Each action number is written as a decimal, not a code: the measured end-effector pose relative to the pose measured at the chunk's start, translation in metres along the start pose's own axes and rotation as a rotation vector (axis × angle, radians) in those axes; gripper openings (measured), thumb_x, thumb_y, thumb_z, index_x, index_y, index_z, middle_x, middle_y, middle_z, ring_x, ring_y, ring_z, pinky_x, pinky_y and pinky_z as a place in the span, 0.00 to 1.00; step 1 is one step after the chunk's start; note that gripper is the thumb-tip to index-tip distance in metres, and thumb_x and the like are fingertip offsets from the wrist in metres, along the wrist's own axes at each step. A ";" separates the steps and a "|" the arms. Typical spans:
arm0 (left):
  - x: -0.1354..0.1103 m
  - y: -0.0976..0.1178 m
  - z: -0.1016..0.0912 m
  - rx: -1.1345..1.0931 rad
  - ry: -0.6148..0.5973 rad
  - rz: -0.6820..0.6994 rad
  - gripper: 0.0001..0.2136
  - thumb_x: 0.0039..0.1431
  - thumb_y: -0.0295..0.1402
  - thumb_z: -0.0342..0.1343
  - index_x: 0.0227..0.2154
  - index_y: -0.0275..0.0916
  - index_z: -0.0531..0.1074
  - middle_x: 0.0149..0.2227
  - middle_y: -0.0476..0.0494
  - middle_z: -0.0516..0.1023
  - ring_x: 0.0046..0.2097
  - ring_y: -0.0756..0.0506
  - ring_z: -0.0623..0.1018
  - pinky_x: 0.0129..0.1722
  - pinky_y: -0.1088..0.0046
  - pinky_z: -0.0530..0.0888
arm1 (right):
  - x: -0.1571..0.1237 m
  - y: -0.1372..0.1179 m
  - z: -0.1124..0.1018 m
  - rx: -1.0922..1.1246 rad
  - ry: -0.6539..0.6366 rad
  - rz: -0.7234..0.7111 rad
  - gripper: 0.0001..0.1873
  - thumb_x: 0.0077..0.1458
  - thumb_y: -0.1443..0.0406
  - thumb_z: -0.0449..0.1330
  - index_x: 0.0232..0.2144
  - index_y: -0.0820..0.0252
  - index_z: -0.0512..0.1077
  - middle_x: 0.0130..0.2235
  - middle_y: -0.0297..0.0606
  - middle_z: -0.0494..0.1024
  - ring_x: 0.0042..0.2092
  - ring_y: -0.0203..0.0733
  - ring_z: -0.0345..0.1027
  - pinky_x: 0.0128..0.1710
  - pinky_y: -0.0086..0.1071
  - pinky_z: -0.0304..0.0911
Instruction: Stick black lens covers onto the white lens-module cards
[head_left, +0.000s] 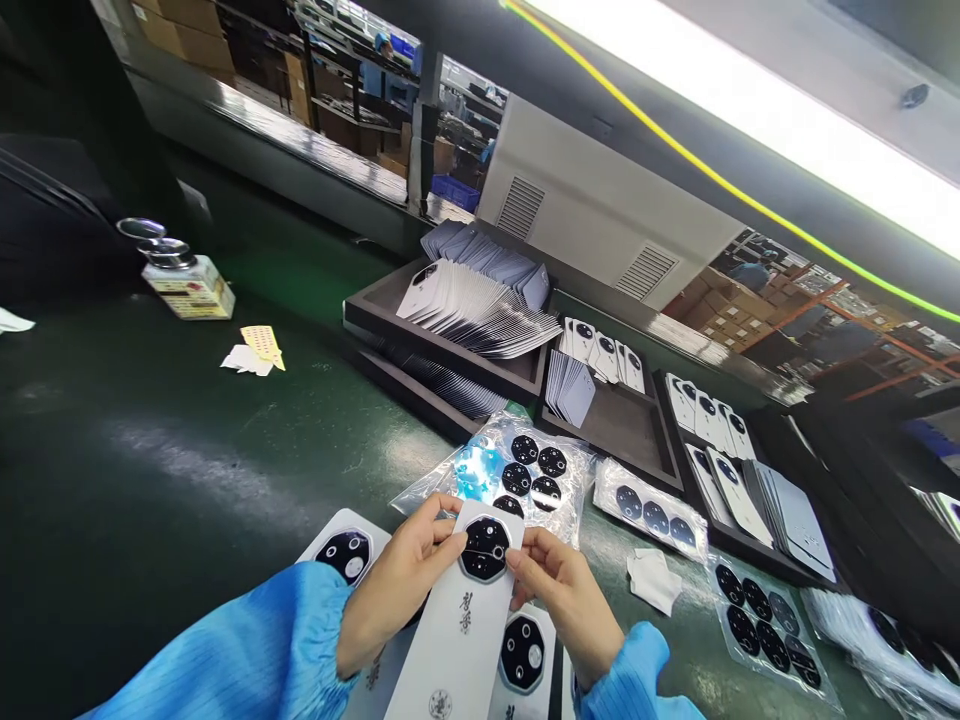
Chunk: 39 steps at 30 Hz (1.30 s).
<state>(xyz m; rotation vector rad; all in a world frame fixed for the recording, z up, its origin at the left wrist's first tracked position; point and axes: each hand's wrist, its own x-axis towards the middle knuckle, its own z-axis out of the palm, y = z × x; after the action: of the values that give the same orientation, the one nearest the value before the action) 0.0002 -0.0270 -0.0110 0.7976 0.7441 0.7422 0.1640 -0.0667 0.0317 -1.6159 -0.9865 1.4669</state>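
Green workbench (247,470) under a long bright light (750,110), with a yellow cable (660,140) strung along beside it and windows behind showing shelves and cardboard boxes (739,310). Down at the front, both hands are on one white panel (450,640), the piece being worked on, held tilted low and near the middle of the view. The left hand (401,580) pinches its upper left edge and the right hand (566,595) has the upper right edge, so they're clamped on the same part with just its width between them. Up top on that panel sits a black octagonal disc (484,550), thumbs right by its rim, with dark lettering running down below it. Two more panels with discs show underneath, one poking out at the left (345,545) and one at the right (523,650). Just past the hands there's a clear bag (442,485) with loose black discs and some blue film, then a smaller clear pack (651,510) to its right. Behind those, dark trays (375,315) hold fanned-out rows of panels. Way over left, a small bottle (187,290) stands near a yellow sticker sheet (262,345).
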 end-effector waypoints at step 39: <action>0.007 -0.008 -0.005 0.075 0.010 -0.030 0.26 0.43 0.58 0.60 0.30 0.40 0.61 0.20 0.53 0.75 0.19 0.53 0.69 0.17 0.82 0.62 | 0.015 0.034 0.007 0.098 0.158 0.047 0.30 0.29 0.44 0.68 0.13 0.57 0.57 0.15 0.25 0.60 0.17 0.26 0.50 0.17 0.25 0.47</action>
<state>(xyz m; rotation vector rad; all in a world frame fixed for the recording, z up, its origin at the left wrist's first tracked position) 0.0018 -0.0237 -0.0223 0.8494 0.7951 0.6953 0.1599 -0.0677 -0.0060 -1.6654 -0.7812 1.3737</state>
